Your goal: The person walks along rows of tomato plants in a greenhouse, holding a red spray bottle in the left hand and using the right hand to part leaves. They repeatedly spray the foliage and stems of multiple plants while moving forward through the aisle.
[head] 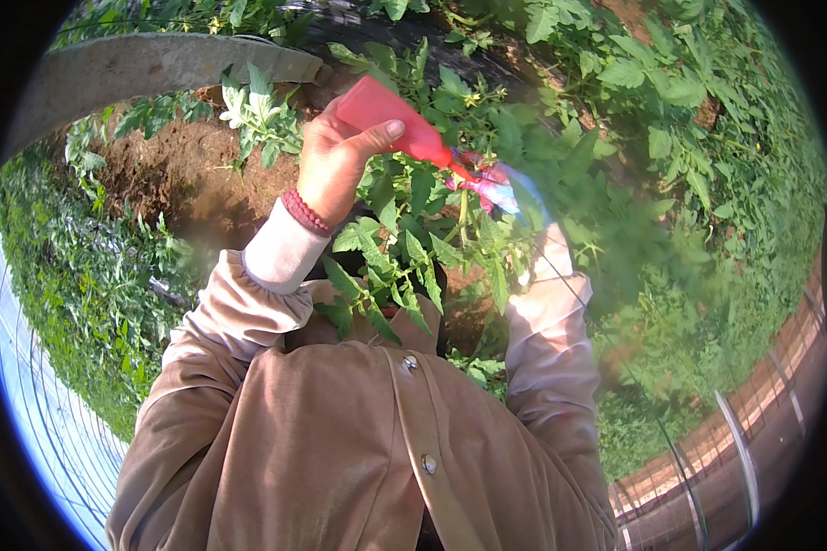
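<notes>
My left hand (338,155), with a dark red beaded band at the wrist, grips a red plastic squeeze bottle (393,120). The bottle tilts down to the right, its narrow nozzle pointing at the fingertips of my right hand (499,187). That hand wears a blue glove stained pink and red, and its fingers are at the top of a tomato plant stem (464,213). Leaves partly cover the glove, so its exact hold on the plant is hard to see. A yellow flower (471,100) shows just above the nozzle.
Tomato foliage (689,89) crowds the right side and blurs close to my right arm. A curved concrete-like post or beam (172,62) crosses the upper left. Bare brown soil (186,162) lies under it. A thin dark string (613,337) runs down at the right.
</notes>
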A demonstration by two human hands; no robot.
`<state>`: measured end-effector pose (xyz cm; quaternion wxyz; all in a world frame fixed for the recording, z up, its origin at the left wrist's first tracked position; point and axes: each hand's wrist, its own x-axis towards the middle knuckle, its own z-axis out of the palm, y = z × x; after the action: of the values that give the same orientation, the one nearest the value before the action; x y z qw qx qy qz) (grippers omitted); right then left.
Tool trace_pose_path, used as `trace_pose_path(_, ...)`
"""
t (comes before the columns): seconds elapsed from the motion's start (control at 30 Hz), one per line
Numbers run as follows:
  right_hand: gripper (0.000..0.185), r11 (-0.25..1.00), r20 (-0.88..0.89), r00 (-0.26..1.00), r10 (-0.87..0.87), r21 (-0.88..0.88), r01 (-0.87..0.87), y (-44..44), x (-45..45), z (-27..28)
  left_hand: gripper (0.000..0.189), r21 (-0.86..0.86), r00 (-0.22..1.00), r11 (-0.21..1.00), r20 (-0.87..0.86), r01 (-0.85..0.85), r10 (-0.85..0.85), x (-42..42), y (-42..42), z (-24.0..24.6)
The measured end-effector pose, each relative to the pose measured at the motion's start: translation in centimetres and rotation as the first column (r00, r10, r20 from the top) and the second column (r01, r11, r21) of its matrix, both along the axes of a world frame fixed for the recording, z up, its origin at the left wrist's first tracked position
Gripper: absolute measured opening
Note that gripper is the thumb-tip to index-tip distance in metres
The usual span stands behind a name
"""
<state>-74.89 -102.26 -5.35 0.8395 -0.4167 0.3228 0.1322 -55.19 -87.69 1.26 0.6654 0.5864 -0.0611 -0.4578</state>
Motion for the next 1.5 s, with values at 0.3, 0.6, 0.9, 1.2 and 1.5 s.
trace_pose_path(0.3,0.037,0.986,-0.154,0.987,0.055,-0.148,-0.078,0.0,0.4,1.4,0.029,0.106,0.996,0.994,0.083,0.003,-0.012,0.5,-0.1,2.4)
trace_pose_path(0.6,0.035,0.991,0.005,1.0,0.016,-0.133,-0.015,-1.1,-2.1,-2.2,0.031,0.01,0.994,1.0,0.107,-0.009,0.008,1.3,1.1,3.2)
trace_pose_path(0.9,0.028,0.687,0.332,0.749,-0.573,-0.305,0.66,1.2,-5.9,3.6,0.016,-0.01,0.966,0.976,-0.147,-0.217,0.213,5.4,4.9,6.9)
trace_pose_path(1.2,0.023,0.274,0.396,0.402,-0.825,-0.341,0.899,13.0,-16.4,10.0,0.034,-0.175,0.917,0.975,-0.349,0.141,-0.195,1.1,8.8,6.2)
trace_pose_path(1.5,0.025,-0.133,0.014,-0.134,-0.991,-0.234,0.963,31.3,-29.9,8.1,0.035,-0.216,0.727,0.742,-0.16,0.635,-0.668,-15.3,4.6,11.1)
